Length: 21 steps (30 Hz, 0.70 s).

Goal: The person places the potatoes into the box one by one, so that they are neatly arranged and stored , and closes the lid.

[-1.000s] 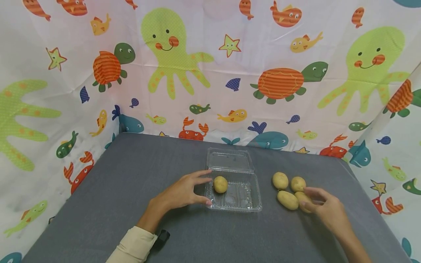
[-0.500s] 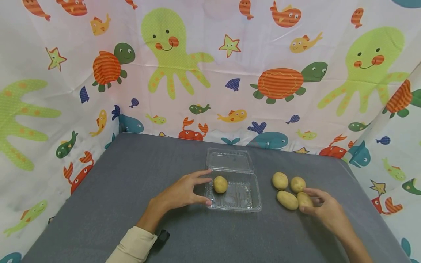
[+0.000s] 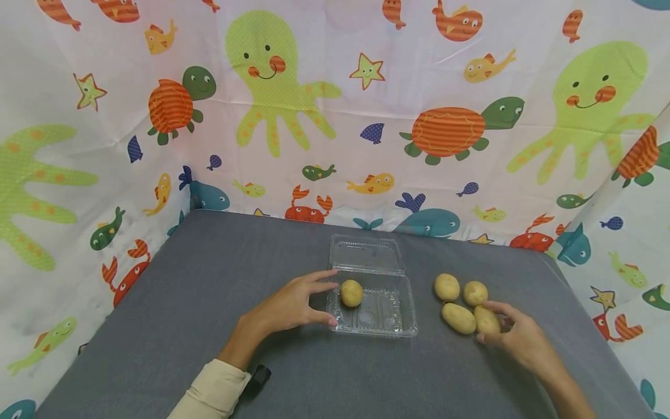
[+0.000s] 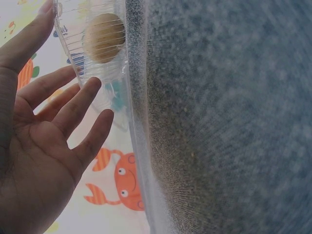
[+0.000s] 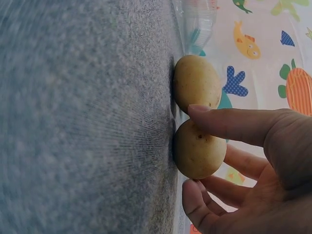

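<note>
A clear plastic container (image 3: 387, 333) lies with its lid (image 3: 365, 256) folded back, one potato (image 3: 351, 293) in its left part. My left hand (image 3: 288, 302) is at the container's left side, fingers spread and thumb by the front corner; the left wrist view shows the hand (image 4: 48, 141) beside the clear wall and the potato (image 4: 105, 38) through it. On the right, my right hand (image 3: 523, 340) has thumb and fingers round the front right potato (image 3: 487, 321) of a group. In the right wrist view, the thumb lies on this potato (image 5: 199, 151), against another potato (image 5: 196, 83).
Three other potatoes sit close to the gripped one: back left (image 3: 447, 287), back right (image 3: 475, 293) and front left (image 3: 458, 319). The grey table (image 3: 209, 291) meets a cloth (image 3: 324, 134) printed with sea animals at the back and sides.
My right thumb has shifted off the top of the front right potato to its near left side, uncovering more of it. My left hand and the container have stayed in place.
</note>
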Available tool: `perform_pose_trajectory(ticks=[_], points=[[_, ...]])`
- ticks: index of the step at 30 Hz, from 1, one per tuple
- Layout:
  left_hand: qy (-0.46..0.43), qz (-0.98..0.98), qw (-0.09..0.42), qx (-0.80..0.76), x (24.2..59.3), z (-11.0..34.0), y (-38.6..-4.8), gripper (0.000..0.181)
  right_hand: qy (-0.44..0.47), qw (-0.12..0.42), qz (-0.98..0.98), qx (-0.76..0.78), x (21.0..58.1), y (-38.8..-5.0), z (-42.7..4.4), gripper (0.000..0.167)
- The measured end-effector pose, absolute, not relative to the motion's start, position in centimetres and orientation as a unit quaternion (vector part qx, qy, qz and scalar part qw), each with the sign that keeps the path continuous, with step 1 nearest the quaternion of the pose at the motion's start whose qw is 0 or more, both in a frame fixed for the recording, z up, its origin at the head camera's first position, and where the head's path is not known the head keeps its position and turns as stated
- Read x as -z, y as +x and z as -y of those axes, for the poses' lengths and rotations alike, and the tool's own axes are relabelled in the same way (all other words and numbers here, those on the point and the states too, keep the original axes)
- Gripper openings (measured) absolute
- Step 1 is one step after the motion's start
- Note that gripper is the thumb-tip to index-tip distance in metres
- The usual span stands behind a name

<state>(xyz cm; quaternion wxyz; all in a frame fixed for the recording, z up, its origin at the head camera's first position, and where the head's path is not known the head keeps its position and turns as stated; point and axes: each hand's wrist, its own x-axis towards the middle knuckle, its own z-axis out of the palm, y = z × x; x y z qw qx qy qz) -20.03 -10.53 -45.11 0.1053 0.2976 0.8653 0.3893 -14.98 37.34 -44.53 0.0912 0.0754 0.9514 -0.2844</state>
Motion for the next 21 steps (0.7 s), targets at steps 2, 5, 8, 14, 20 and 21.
perform_pose_trajectory(ticks=[2, 5, 8, 14, 20, 21], points=[[0.297, -0.866, 0.105, -0.389, 45.08, 10.51, -20.01, 0.082, 0.079, 0.096, -0.951, 0.283, 44.52, -15.01, -37.36, 0.087], [0.296, -0.866, 0.105, -0.389, 45.07, 10.5, -20.0, 0.082, 0.085, 0.101, -0.95, 0.282, 44.49, -15.06, -37.39, 0.088], [0.295, -0.866, 0.107, -0.388, 45.05, 10.51, -19.98, 0.083, 0.084, 0.099, -0.95, 0.284, 44.51, -15.0, -37.41, 0.089], [0.296, -0.867, 0.106, -0.387, 45.13, 10.54, -19.98, 0.083, 0.085, 0.092, -0.949, 0.289, 44.69, -14.91, -37.38, 0.092], [0.294, -0.865, 0.107, -0.392, 45.17, 10.53, -20.0, 0.083, 0.091, 0.082, -0.946, 0.299, 44.87, -14.87, -37.35, 0.094], [0.294, -0.865, 0.107, -0.391, 45.17, 10.52, -20.01, 0.083, 0.09, 0.078, -0.946, 0.301, 44.91, -14.82, -37.35, 0.094]])
